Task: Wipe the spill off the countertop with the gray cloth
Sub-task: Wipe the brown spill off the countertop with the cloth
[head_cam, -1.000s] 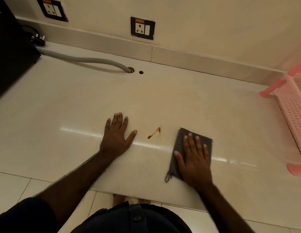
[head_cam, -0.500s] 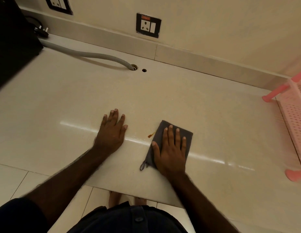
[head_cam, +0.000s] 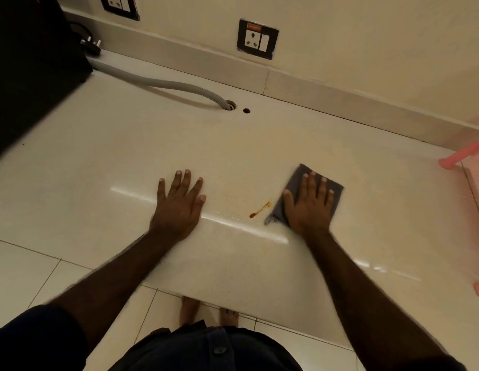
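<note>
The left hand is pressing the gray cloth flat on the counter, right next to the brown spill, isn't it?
Not quite. The head view shows the right hand pressing the gray cloth flat on the counter, beside the brown spill. The left hand lies bare on the counter.

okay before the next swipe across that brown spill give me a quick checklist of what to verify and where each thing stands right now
1. Cloth under the wiping hand: ok. The right hand lies flat on the gray cloth.
2. Spill located: ok. The brown streak sits just left of the cloth's edge, uncovered.
3. Spill removed: not ok. The streak is plainly visible on the countertop.
4. Path clear: ok. Nothing lies between the cloth and the streak.
5. Bracing hand clear of the spill: ok. The left hand rests flat, apart from the streak.
6. Cloth damp or dry: cannot tell.
</note>
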Demonstrator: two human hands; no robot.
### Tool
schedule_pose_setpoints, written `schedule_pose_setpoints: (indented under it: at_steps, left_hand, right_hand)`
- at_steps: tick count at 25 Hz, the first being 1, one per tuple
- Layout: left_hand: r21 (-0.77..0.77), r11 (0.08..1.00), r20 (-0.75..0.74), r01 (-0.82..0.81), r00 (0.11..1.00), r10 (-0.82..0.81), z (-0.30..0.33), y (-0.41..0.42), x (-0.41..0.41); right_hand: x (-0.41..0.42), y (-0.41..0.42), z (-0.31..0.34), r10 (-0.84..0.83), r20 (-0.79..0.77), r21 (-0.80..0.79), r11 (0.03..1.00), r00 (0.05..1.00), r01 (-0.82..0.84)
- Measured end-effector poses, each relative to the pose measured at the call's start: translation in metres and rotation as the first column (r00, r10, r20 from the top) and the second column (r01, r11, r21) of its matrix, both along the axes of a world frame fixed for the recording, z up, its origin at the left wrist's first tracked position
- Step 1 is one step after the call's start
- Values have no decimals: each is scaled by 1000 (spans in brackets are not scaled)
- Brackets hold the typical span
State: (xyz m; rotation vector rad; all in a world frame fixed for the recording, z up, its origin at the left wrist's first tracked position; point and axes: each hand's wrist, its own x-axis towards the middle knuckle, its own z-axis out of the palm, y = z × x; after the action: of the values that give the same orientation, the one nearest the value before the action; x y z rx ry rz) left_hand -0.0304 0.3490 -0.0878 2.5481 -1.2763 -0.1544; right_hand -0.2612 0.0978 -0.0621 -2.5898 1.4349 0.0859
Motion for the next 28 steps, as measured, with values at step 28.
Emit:
schedule_pose_setpoints:
  at_steps: [28]
  left_hand:
    - [14,1000,3,7,1000,-7,2,-1,1]
  right_hand:
    - [41,78,1,268,54,-31,963,962,-266]
